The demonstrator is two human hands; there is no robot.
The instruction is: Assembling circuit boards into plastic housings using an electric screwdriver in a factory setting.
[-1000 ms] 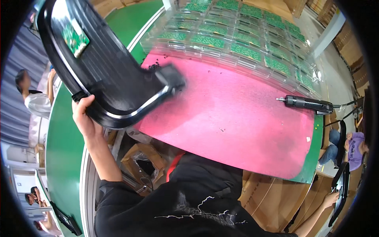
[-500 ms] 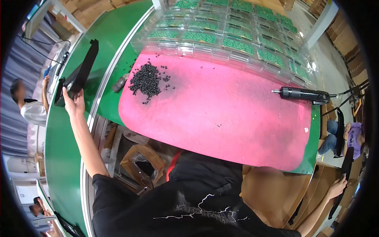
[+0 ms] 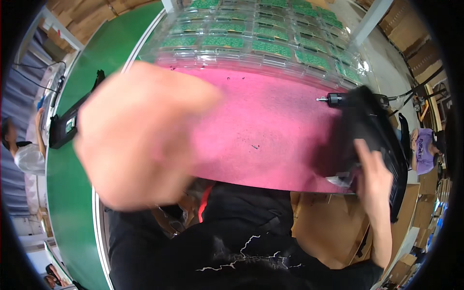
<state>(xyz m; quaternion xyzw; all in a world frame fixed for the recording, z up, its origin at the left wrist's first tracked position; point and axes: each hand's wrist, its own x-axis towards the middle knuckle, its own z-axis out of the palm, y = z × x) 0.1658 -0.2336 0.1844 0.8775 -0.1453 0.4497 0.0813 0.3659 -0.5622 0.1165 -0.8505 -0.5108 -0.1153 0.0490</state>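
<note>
My right hand (image 3: 374, 179) grips a long black plastic housing (image 3: 369, 128) over the right end of the pink mat (image 3: 270, 164). The housing is partly blurred, and a clear, shiny piece shows at its lower edge. My left hand (image 3: 140, 140) is raised close to the camera and smeared by motion, so its fingers cannot be read. It covers the left part of the mat, and the pile of small black screws is hidden. Beyond that hand, another black plastic housing (image 3: 63, 129) lies on the green belt. A black electric screwdriver (image 3: 333, 100) lies partly behind the held housing.
Clear trays (image 3: 227, 55) with several green circuit boards stand along the mat's far edge. A metal rail runs between the green belt (image 3: 72, 203) and the mat. Cardboard (image 3: 328, 222) sits below the table edge at right. Other people (image 3: 30, 157) are seen at the sides.
My left hand has let go of a black housing on the belt and come back toward me. My right hand has brought another black housing from the lower right up over the mat.
</note>
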